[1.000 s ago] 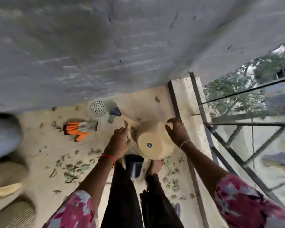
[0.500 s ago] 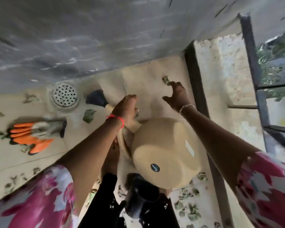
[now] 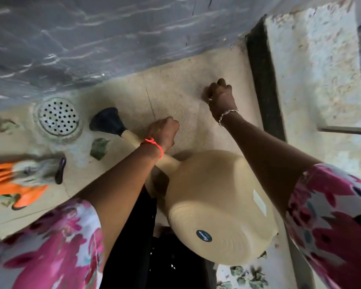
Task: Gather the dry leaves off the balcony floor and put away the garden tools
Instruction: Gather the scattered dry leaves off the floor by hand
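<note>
The left hand [image 3: 164, 132] is clenched over the spout of a beige plastic watering can [image 3: 213, 205], red thread at the wrist. Its curled fingers are tucked under the hand, so the exact hold on the handle is hidden. The can hangs just below and behind this grip, tipped so that its ribbed base and blue sticker [image 3: 204, 235] face the camera. Only the underside shows, so what is in it cannot be told. Its long axis runs from the base near the person's legs, under the left wrist, out to the dark rose [image 3: 107, 122], which points away towards the grey wall and the round floor drain [image 3: 58, 117].

Beyond the grip and to its right, the right hand [image 3: 221, 95] is bunched fingertips-down on the balcony floor [image 3: 171, 86]; whether it pinches anything cannot be told.

One dry leaf [image 3: 99, 146] lies just beside the spout, between it and the drain. Orange-and-grey garden gloves [image 3: 23, 180] lie well to the left of the grip. More leaves [image 3: 248, 275] lie under the can's base.
</note>
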Tool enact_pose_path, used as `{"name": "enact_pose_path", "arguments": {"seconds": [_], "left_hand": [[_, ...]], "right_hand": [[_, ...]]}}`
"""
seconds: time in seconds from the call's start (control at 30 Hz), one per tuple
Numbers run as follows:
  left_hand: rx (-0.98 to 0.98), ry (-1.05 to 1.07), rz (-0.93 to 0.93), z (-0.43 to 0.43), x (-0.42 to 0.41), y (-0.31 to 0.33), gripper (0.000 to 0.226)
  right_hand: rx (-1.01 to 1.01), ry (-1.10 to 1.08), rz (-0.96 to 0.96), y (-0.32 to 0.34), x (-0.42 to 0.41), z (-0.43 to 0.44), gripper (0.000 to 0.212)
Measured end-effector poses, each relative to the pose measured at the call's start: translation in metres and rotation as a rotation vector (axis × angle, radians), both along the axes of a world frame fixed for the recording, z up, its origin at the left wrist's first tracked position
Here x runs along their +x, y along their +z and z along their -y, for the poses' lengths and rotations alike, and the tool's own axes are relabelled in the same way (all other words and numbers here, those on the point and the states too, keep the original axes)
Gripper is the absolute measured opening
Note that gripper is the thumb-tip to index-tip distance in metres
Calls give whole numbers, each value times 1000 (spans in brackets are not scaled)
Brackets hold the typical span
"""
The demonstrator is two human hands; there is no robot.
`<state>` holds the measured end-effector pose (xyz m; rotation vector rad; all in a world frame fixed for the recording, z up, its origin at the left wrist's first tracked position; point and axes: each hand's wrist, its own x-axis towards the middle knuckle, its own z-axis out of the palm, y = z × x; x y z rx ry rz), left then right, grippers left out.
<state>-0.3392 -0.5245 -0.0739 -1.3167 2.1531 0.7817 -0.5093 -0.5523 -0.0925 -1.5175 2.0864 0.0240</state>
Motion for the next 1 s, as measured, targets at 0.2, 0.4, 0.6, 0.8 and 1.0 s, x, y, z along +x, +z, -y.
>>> {"name": "enact_pose_path", "arguments": {"seconds": [0.2,0.4,0.6,0.8,1.0], "left_hand": [[34,111,-102,11,3,-1,16],[69,608,-379,23,18,14,8],[209,936,-591,10,25,76,16],[141,1077,-693,-24,46,141,26],[193,1358,-889,-97,110,217,38]], "right_hand": [[142,-62,112,-5,6,-3,17],[250,-528,591,38,27,-5,18],[319,-769,920,104,59,-17,20],[294,-616,1076,174,97,-46,19],[308,-593,1060,233,149,-95,28]]}}
